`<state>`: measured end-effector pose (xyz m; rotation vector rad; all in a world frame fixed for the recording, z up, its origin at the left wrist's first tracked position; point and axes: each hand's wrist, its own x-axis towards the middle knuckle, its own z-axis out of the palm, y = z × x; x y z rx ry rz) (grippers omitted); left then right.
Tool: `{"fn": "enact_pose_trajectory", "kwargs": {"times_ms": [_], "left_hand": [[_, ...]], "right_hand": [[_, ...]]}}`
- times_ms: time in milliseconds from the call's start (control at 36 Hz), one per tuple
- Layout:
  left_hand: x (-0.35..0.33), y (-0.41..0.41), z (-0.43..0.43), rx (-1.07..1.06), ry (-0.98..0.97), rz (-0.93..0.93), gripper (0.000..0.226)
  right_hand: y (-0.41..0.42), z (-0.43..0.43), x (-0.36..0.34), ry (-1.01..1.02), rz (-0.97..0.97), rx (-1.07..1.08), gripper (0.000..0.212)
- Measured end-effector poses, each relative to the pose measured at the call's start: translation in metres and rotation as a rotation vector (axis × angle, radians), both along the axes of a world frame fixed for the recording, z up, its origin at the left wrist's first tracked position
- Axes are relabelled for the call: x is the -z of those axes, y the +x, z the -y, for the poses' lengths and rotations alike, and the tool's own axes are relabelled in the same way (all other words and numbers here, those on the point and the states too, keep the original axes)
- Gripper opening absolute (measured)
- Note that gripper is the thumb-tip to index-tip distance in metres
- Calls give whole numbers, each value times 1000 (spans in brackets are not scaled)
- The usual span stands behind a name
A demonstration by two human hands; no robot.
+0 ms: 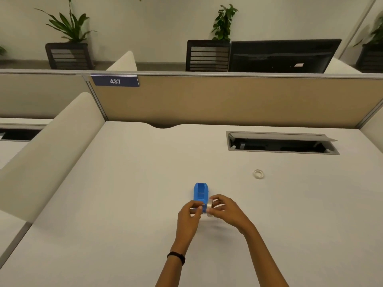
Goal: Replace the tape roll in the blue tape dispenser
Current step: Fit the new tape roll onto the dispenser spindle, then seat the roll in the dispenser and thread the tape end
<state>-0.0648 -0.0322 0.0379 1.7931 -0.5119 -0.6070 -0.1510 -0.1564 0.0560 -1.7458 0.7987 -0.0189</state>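
Desk (124, 204) pale, walled by tan partition (228, 100), plants (68, 23) beyond.

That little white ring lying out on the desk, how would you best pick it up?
The white ring lies flat on the desk, apart from everything else. Probably come straight down from above and pinch its rim, one fingertip inside the hole and one outside.

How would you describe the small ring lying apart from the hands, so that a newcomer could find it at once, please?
Start at the open cable hatch set in the white desk. Just nearer the person lies a small whitish ring, flat and alone. Unlike the blue tape dispenser, no hand touches it.
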Motion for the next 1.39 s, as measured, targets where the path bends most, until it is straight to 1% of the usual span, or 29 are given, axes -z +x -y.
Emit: {"fn": "enact_pose_trajectory", "kwargs": {"times_ms": [56, 83, 194, 250, 333, 389, 556, 611, 694, 750, 1000, 1278, 1389], "left_hand": [[1, 8, 0, -18, 0, 39, 18], [2, 13, 1, 2, 6, 52, 24], [13, 34, 3, 214, 111, 66, 67], [19, 42, 7, 312, 157, 77, 81], [26, 51, 14, 409, 188, 69, 93], [30, 56, 20, 432, 203, 56, 98], [36, 70, 32, 449, 210, 40, 105], [37, 73, 35, 466, 199, 30, 100], [38, 76, 37, 479, 196, 48, 88], [39, 76, 37, 485, 202, 61, 85], [42, 81, 40, 485, 278, 58, 97], [42, 81, 41, 498, 323, 69, 97], [42, 82, 41, 506, 332, 74, 99]], "right_hand": [[8, 7, -3, -38, 37, 11, 45], [11, 10, -4, -48, 58, 18, 47], [27, 21, -4, -62, 135, 38, 49], [35, 26, -2, -89, 170, 40, 49], [45, 31, 2, -142, 192, 19, 50], [52, 33, 6, -172, 185, 3, 50], [67, 38, 17, -278, 121, -92, 48], [70, 39, 17, -320, 109, -126, 46], [75, 40, 18, -359, 96, -170, 42], [76, 40, 19, -375, 85, -192, 42], [72, 42, 22, -391, 54, -202, 43], [70, 40, 21, -352, 26, -159, 43], [71, 43, 18, -358, -2, -179, 45]]}}
